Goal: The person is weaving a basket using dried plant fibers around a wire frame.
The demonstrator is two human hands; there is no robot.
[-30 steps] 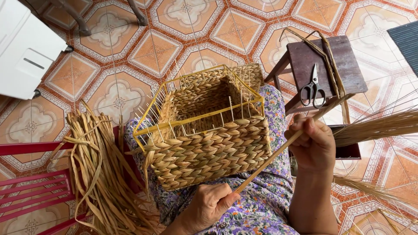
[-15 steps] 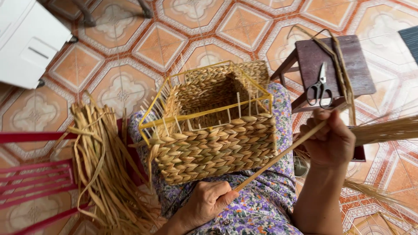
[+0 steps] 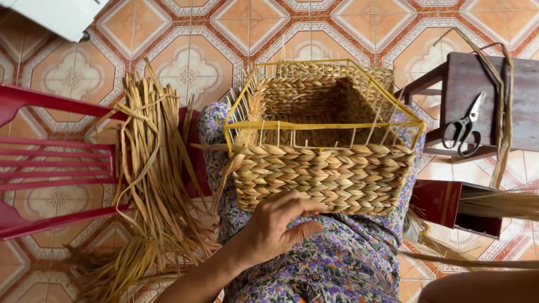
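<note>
A half-woven straw basket on a yellow wire frame lies tilted on my lap, which is covered by purple floral cloth. My left hand rests against the basket's lower woven edge, fingers spread on the weave and thumb pointing right. I see no strand in it. My right hand is out of frame; only a forearm shows at the bottom right. A long straw strand runs off to the right above that forearm.
A thick bundle of dried straw strips hangs over a red plastic chair on my left. At the right, a dark wooden stool carries scissors and straw. A dark red box sits below it. The floor is patterned tile.
My right hand, which held a long strand taut beside the basket, has left the view. The camera shifted right and nearer. My left hand moved up onto the basket's lower edge.
</note>
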